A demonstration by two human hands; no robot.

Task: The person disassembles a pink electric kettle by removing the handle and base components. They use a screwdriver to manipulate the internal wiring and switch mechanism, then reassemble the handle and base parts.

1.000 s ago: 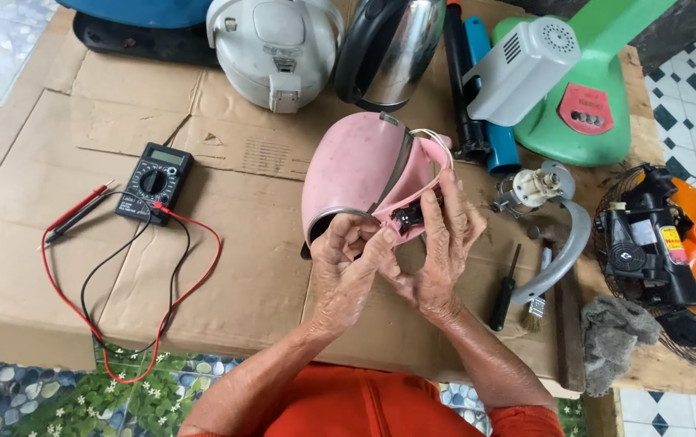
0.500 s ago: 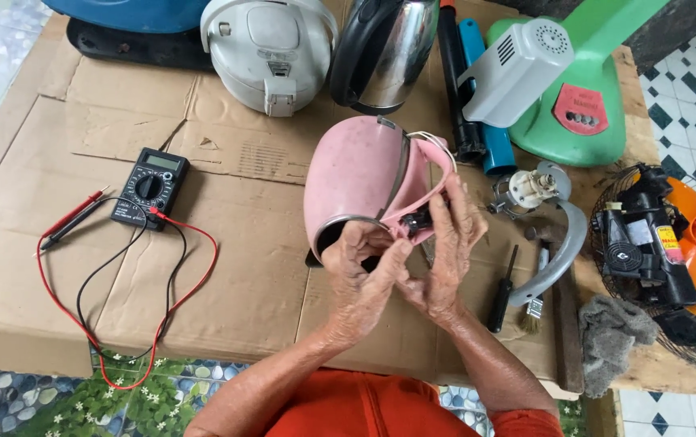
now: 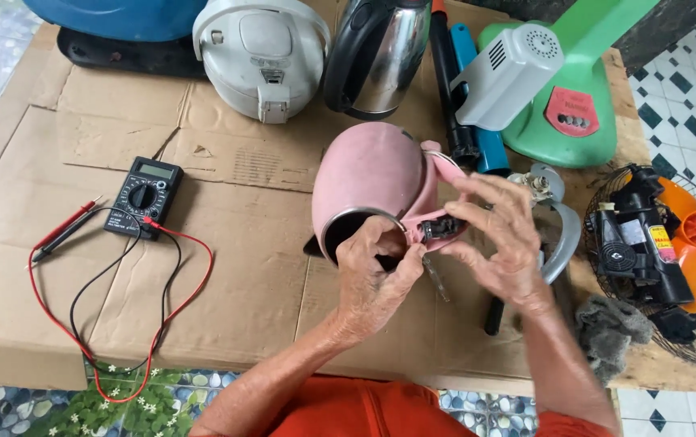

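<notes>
The pink kettle (image 3: 372, 182) lies on its side, its handle pinched between left hand (image 3: 376, 279) and right hand (image 3: 500, 235) grips.

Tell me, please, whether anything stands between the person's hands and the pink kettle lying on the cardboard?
Nothing visible does. The left hand rests on the rim of the pink kettle, and the right hand touches the small dark part at its handle.
</notes>
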